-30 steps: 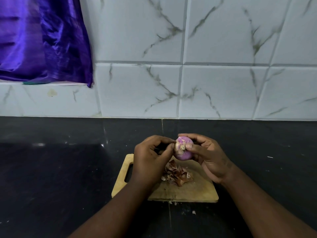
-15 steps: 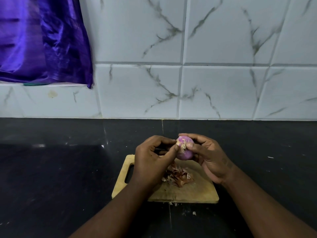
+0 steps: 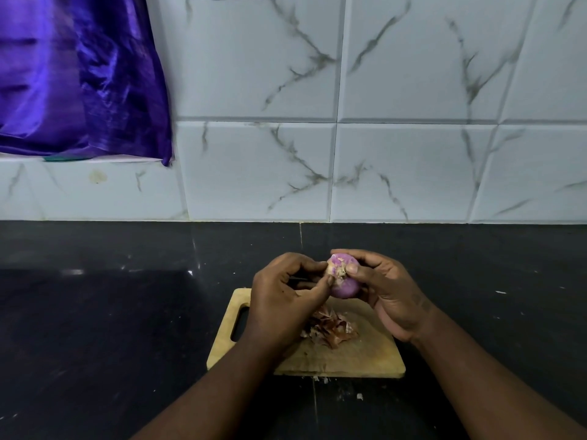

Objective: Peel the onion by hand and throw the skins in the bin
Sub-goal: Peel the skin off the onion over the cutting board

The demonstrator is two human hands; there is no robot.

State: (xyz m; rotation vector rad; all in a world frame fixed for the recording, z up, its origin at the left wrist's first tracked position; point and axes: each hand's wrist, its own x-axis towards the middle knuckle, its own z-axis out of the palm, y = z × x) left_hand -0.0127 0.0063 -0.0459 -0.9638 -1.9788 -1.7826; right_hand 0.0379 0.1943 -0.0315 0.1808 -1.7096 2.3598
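Onion point(image 3: 344, 281): purple, mostly bare, held up between both hands above the far edge of the cutting board point(image 3: 359, 360), root end facing the camera.
Right hand point(image 3: 389, 293): fingers curled round the onion, thumb on its root end.
Left hand point(image 3: 282, 300): thumb and forefinger pinch at the onion's root end.
Skins point(image 3: 330, 328): brown heap on the board, just below the hands.
Counter point(image 3: 95, 328): black, under the board.
Cloth point(image 3: 79, 74): purple, hanging upper left against the tiled wall point(image 3: 413, 74).

view=head | looks forward-down | close over counter point(image 3: 95, 312) | faces tiled wall point(image 3: 413, 169)
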